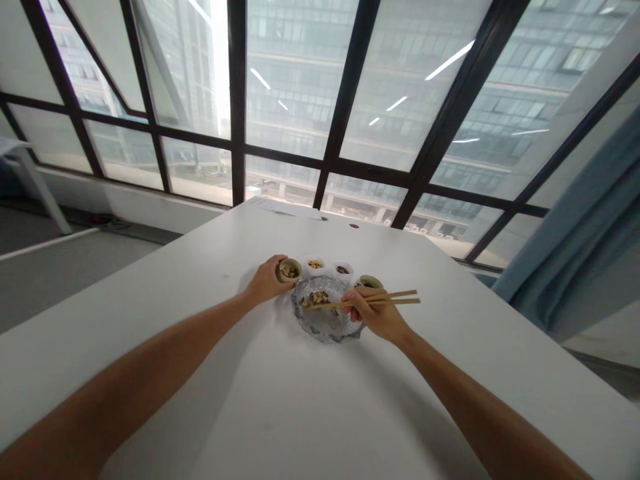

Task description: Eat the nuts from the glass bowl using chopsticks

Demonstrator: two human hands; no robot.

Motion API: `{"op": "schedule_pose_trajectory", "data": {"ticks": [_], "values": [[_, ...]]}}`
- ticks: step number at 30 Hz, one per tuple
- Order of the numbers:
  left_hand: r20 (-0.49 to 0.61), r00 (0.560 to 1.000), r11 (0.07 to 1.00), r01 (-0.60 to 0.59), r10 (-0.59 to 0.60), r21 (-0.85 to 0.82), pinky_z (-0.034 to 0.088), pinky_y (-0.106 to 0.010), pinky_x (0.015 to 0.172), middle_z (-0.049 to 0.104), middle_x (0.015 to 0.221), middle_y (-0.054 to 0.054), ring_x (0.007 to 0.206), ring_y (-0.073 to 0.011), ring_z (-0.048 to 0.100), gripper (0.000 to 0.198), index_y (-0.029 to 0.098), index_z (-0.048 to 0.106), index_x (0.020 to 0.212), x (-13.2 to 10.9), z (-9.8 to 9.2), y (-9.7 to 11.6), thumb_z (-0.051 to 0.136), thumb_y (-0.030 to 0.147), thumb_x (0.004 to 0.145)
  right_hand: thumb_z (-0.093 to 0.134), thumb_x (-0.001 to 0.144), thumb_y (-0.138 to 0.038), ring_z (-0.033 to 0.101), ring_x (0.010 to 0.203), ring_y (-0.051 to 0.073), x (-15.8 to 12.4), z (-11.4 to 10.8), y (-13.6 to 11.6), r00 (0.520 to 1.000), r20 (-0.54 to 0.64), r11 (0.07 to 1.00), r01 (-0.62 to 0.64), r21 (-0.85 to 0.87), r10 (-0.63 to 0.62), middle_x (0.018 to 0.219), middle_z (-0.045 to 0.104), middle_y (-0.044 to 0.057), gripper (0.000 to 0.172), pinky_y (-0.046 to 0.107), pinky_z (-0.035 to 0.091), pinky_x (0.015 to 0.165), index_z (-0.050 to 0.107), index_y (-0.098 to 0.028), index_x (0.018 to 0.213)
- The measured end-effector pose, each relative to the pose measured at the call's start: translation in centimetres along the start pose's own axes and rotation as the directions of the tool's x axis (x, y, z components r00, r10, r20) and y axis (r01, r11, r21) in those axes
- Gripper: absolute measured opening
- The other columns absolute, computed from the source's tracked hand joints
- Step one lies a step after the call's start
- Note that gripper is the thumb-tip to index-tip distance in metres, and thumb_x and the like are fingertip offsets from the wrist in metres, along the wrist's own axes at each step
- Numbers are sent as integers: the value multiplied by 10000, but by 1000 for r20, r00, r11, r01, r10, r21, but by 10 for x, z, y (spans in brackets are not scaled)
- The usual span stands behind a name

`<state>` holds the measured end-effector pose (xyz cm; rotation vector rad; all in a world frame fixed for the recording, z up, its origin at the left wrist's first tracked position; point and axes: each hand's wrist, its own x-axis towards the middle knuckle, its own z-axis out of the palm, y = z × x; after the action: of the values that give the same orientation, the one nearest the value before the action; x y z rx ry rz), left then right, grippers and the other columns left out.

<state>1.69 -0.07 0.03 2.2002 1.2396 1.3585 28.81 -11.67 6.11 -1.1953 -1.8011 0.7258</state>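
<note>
My left hand [267, 280] is closed around a small tan cup [289, 269] with pale brownish pieces inside, tilted toward me. In my right hand [375, 313] is a pair of chopsticks [397, 298], gripped near their middle. Their tips reach down to a heap of mixed brown and cream pieces [319, 299] in a clear glass bowl [327, 331] with a wavy rim. Whether the tips pinch a piece is too small to tell. Behind my right hand stands another tan cup [370, 282] with dark contents, partly covered by the hand.
Two small white cups stand behind the bowl: one [315, 265] holds yellowish pieces, the other [343, 269] dark ones. All this is on a white table [280, 413]. Papers [285, 208] lie at its far edge by the windows. A blue curtain [575, 227] hangs at right.
</note>
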Motion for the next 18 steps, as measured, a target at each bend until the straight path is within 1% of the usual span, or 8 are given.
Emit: {"op": "schedule_pose_trajectory", "data": {"ticks": [3,5,7,9,11,15,18], "values": [[-3,1000,1000,4,-4,3,532,-405,928,699,1112,-105,1033,-272,669,615,175,572,1159,0,1,-2,792,422,641,567,836,-723,589,455,139,6,-3,7,994,-101,999,28,-39,-32,610,699,63,578,238,478,426,709,-182,689],[-4,1000,1000,4,-4,7,532,-403,923,702,1098,-104,1021,-269,673,605,175,576,1152,0,1,-3,792,427,645,560,827,-740,577,437,141,6,-14,2,985,-170,1000,23,-19,-26,597,694,66,597,245,473,411,717,-176,710],[-4,1000,1000,8,-8,7,532,-402,920,706,1087,-104,1009,-267,676,595,175,580,1146,0,1,-3,791,427,650,567,795,-771,557,399,139,4,-27,-7,978,-206,1000,-18,17,21,538,667,62,631,244,447,376,712,-166,687],[-5,1000,1000,18,-18,8,533,-398,915,709,1082,-102,1004,-264,678,587,177,583,1145,-1,2,-3,788,434,659,588,761,-790,535,365,130,1,-39,-17,977,-202,998,-63,12,64,475,629,54,652,235,426,355,689,-161,623],[-11,999,999,33,-32,15,533,-396,914,710,1082,-102,1005,-263,679,599,177,582,1152,-1,2,-2,789,454,663,590,756,-793,533,356,126,-2,-44,-22,984,-160,996,-82,-25,77,457,616,49,657,229,421,350,680,-159,610],[-2,997,997,73,-73,18,534,-393,912,713,1083,-103,1007,-261,677,647,178,569,1175,0,1,-2,795,488,655,552,840,-732,576,396,128,-3,-41,-18,998,-61,992,-18,-127,11,524,652,44,606,218,437,375,681,-166,667],[2,996,996,89,-89,4,536,-393,908,712,1091,-104,1003,-257,678,655,180,564,1177,0,1,-2,790,508,658,518,907,-662,604,430,132,-2,-37,-10,999,-33,977,25,-210,-32,554,667,48,574,214,454,401,665,-173,646]]}}
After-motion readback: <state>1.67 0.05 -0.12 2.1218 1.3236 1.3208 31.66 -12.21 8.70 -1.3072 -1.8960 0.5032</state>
